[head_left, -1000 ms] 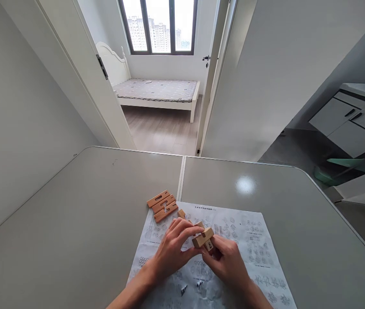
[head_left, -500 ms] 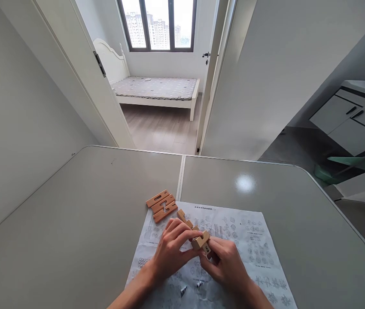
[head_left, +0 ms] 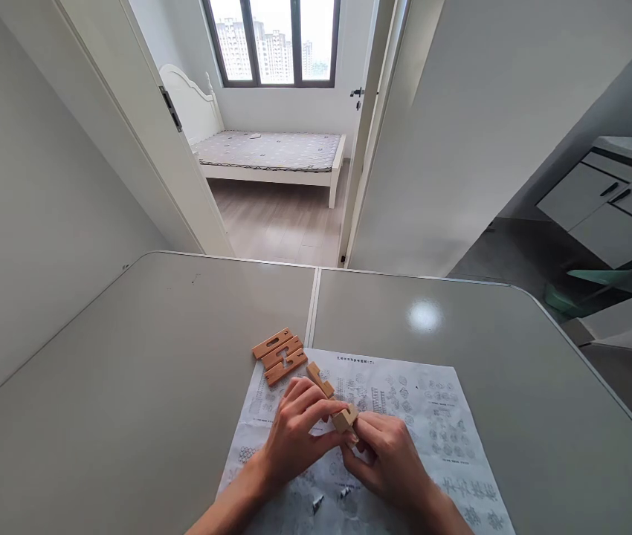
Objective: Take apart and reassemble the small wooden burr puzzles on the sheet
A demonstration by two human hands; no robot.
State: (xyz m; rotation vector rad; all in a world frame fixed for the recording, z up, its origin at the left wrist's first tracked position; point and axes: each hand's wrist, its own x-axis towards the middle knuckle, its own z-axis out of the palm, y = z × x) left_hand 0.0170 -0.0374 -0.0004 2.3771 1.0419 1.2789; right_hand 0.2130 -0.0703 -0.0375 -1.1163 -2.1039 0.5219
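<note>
Over a printed sheet (head_left: 405,386), my left hand (head_left: 299,423) and my right hand (head_left: 383,449) meet around light notched wooden puzzle pieces (head_left: 345,418). The left thumb and fingers pinch them from the left. From the right, closed fingertips grip their lower end, hiding part of the wood. Just beyond the left fingers, another light notched wooden piece (head_left: 320,379) lies on the paper. Several reddish-brown slotted wooden pieces (head_left: 279,357) lie side by side at the sheet's upper left corner, partly on the bare table.
The grey table (head_left: 126,371) has a pale seam (head_left: 314,305) running away from me. Small shiny scraps (head_left: 317,504) lie on the paper near my wrists. Past the table are a doorway and a bed (head_left: 276,152); white cabinets (head_left: 600,200) stand at right.
The light wooden pieces between my hands have been turned and shifted slightly; the face with a printed number no longer shows. Both hands stay in nearly the same place.
</note>
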